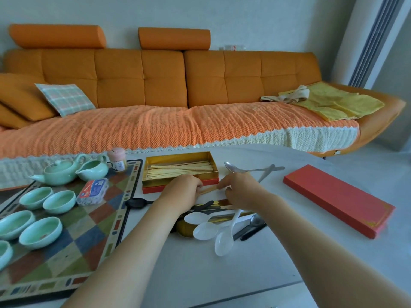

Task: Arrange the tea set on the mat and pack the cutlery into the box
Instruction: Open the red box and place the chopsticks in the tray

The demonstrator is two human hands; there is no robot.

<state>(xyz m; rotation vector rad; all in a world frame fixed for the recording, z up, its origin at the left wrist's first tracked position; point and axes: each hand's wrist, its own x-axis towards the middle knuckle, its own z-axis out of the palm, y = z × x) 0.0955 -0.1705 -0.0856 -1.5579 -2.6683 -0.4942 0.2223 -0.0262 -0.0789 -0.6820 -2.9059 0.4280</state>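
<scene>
A chequered mat (73,243) carries a pale green teapot (59,172), a matching pitcher (94,170) and several green cups (59,201). Behind my hands an open gold-lined box (212,161) holds several wooden chopsticks (178,171). My left hand (182,192) and my right hand (241,190) are together shut on a wooden chopstick (209,190), just in front of the box. Below them lies a pile of white plastic spoons (209,227), black cutlery and gold pieces. Two metal spoons (249,170) lie to the right of the box.
The red box lid (338,198) lies flat at the right of the white table. On the mat sit a small plastic case (92,192) and a pink-capped jar (117,161). A black spoon (135,203) rests at the mat's edge. An orange sofa (164,85) stands behind the table.
</scene>
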